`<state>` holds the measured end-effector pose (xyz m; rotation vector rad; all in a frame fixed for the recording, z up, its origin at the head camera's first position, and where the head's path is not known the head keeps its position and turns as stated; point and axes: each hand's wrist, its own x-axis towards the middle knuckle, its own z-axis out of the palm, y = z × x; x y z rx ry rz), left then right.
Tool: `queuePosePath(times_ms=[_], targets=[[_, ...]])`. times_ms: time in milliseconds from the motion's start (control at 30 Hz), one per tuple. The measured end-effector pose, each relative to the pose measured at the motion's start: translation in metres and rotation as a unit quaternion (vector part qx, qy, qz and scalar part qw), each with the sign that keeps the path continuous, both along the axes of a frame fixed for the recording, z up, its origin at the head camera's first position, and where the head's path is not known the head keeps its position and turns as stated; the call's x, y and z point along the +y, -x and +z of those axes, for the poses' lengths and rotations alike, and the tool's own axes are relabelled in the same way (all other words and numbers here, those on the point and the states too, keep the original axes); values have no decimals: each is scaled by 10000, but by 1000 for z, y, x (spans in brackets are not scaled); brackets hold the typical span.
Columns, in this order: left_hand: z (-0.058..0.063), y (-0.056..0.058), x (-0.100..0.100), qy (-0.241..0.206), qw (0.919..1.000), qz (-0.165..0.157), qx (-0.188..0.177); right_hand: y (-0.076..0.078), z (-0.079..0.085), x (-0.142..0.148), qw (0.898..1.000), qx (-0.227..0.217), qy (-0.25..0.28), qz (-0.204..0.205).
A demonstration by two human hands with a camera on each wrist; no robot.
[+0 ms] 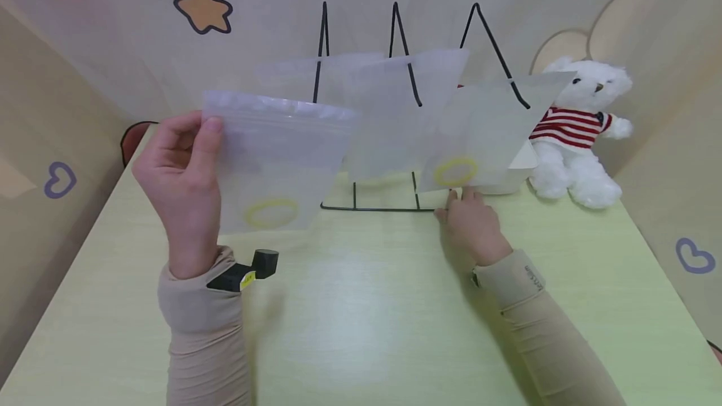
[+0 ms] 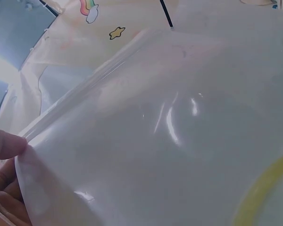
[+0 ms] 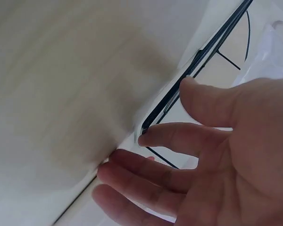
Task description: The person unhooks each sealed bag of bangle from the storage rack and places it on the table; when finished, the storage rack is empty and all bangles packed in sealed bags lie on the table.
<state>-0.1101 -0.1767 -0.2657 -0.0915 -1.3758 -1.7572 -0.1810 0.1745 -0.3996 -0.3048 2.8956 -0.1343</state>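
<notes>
- Left grip (image 1: 183, 174), closed, pinches a bag (image 1: 276, 171) by its edge, at the rack (image 1: 386, 209)'s left side
- Right grip (image 1: 474, 224), fingers loosely extended, touches the rack's base
- Bear (image 1: 572, 125): right of the rack

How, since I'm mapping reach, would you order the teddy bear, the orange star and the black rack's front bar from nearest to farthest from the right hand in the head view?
1. Front bar: at the right hand, extending left.
2. Teddy bear: farther back, to the right.
3. Orange star: on the backdrop, far left.
</notes>
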Motion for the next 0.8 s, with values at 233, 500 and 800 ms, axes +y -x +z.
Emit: queuePosePath(times_ms=[233,500,800], targets=[[-1,-1,-5,-15,9999,85,92,-3,1,-1,9997,-153,173,63],[0,-2,-8,-295,9994,181,88,-16,-2,-2,9987,-81,155,485],[3,-1,-11,-369,9989,264,113,-16,0,-5,9981,-80,-194,581]])
